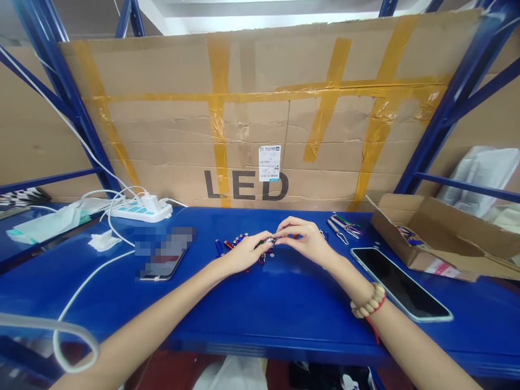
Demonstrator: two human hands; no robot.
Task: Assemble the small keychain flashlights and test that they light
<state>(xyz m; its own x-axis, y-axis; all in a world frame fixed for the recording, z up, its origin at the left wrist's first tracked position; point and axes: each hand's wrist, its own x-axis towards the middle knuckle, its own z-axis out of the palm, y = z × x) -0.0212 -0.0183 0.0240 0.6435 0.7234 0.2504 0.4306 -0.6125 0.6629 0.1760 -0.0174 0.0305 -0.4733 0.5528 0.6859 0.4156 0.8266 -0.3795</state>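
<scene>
My left hand and my right hand meet above the middle of the blue table. Fingertips of both pinch a small shiny metal piece, too small to tell its kind. Under and beside my left hand lie several small tubes with metal clips, among them a blue tube and a red tube; my fingers partly cover this pile. To the right of my right hand, several slim silver and green tubes with carabiner clips lie together.
A phone lies at the right, before an open cardboard box. Another phone rests at the left, near a white power strip and loose white cables. A tall cardboard sheet closes off the back.
</scene>
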